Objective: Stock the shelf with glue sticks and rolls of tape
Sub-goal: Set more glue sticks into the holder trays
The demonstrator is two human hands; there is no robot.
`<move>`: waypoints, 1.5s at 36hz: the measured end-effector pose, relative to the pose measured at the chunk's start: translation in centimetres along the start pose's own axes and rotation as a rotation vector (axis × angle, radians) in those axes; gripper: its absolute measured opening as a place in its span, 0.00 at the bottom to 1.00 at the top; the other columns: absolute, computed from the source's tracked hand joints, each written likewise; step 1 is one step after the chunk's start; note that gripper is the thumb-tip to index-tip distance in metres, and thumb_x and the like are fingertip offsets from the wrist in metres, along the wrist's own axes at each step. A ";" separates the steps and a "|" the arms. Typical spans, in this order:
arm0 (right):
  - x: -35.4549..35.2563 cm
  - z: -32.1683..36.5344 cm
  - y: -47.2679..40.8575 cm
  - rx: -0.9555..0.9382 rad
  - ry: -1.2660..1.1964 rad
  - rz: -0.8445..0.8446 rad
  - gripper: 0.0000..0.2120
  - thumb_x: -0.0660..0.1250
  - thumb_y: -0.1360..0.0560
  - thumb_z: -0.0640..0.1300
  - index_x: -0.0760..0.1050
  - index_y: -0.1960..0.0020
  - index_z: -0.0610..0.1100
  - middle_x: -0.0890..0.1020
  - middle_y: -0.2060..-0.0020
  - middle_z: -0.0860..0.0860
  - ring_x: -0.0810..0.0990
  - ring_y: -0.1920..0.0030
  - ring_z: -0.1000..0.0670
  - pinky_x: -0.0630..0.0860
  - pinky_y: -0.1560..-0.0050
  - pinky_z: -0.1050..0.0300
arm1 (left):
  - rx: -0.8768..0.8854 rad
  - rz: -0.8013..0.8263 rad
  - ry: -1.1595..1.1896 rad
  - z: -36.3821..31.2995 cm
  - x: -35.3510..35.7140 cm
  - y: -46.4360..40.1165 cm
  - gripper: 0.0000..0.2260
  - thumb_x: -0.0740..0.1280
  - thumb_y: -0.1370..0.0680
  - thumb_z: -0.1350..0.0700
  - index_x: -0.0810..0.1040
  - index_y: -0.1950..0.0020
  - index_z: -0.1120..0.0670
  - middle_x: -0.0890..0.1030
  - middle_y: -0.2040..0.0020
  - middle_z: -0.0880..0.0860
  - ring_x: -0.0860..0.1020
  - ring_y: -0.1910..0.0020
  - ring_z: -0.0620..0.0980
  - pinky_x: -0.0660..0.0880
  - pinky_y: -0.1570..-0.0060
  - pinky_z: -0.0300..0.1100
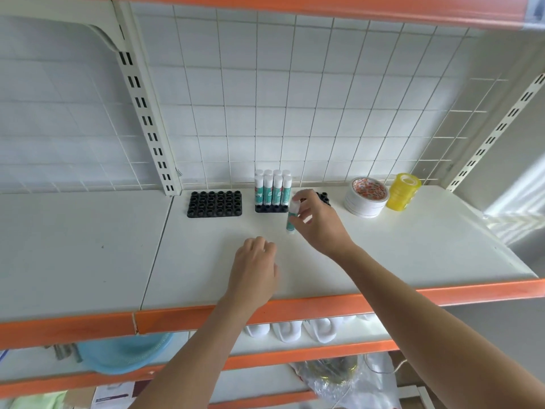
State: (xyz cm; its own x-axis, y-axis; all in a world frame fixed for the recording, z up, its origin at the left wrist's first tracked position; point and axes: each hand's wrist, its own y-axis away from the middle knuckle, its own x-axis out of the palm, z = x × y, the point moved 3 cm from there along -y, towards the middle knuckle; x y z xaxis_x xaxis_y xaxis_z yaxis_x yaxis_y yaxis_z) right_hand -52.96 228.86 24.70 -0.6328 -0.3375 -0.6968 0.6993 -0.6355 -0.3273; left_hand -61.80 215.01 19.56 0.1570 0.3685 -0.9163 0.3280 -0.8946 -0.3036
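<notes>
My right hand (317, 222) pinches a white and teal glue stick (292, 218) upright just above the shelf (413, 246), in front of a black holder tray (271, 208). Several glue sticks (272, 188) stand in that tray's back left rows; my hand hides its right part. Left of it lies a second black holder tray (215, 203) with bare sockets. My left hand (255, 267) rests on the shelf nearer the front edge, fingers loosely curled, holding nothing. A stack of white tape rolls (367, 199) and a stack of yellow tape rolls (402, 191) stand at the back right.
A white wire grid (295, 98) backs the shelf, with slotted uprights at the left (147, 122) and the right. An orange strip (324, 308) edges the shelf front. Lower shelves hold a blue basin (124, 354), white hooks and a plastic bag.
</notes>
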 end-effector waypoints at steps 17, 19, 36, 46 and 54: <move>3.9 1.3 -5.8 0.006 0.013 0.012 0.11 0.64 0.24 0.37 0.69 0.43 0.44 0.78 0.59 0.50 0.80 0.56 0.47 0.77 0.56 0.50 | 0.017 -0.029 -0.013 0.0 0.2 0.1 0.07 0.69 0.33 0.60 0.76 0.55 0.56 0.76 0.57 0.54 0.75 0.57 0.56 0.76 0.59 0.48; 4.2 1.1 -6.0 0.014 0.020 0.018 0.11 0.64 0.24 0.37 0.69 0.43 0.45 0.79 0.58 0.49 0.81 0.57 0.46 0.77 0.57 0.50 | 0.017 -0.031 -0.018 0.0 0.3 0.1 0.07 0.69 0.33 0.60 0.76 0.55 0.56 0.76 0.57 0.54 0.75 0.57 0.56 0.76 0.58 0.48; 3.9 2.1 -6.4 -0.432 0.383 -0.028 0.23 0.60 0.33 0.25 0.79 0.42 0.40 0.80 0.44 0.46 0.79 0.49 0.40 0.79 0.66 0.50 | 0.017 -0.027 -0.031 0.1 0.4 0.0 0.07 0.68 0.31 0.60 0.76 0.54 0.56 0.76 0.56 0.54 0.75 0.56 0.55 0.76 0.56 0.48; 4.2 1.9 -6.8 -0.379 0.488 -0.009 0.24 0.63 0.33 0.26 0.79 0.40 0.41 0.82 0.47 0.47 0.78 0.51 0.39 0.77 0.58 0.46 | 0.018 -0.024 -0.043 0.0 0.3 0.0 0.08 0.70 0.33 0.60 0.75 0.56 0.56 0.75 0.58 0.53 0.75 0.58 0.55 0.76 0.59 0.47; 3.4 2.8 -6.0 -0.243 0.640 0.247 0.35 0.54 0.27 0.29 0.59 0.23 0.48 0.65 0.26 0.54 0.71 0.36 0.43 0.70 0.42 0.49 | 0.014 -0.007 -0.047 -0.1 0.0 -0.1 0.10 0.73 0.36 0.61 0.76 0.57 0.56 0.76 0.59 0.53 0.76 0.59 0.55 0.76 0.62 0.48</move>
State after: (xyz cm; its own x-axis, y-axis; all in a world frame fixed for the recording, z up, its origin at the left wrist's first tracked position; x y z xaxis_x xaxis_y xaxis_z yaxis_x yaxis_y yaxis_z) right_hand -60.24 229.60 26.05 -0.1809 0.0688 -0.9811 0.8978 -0.3956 -0.1933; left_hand -61.72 215.08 19.62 0.1108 0.3631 -0.9252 0.3159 -0.8955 -0.3136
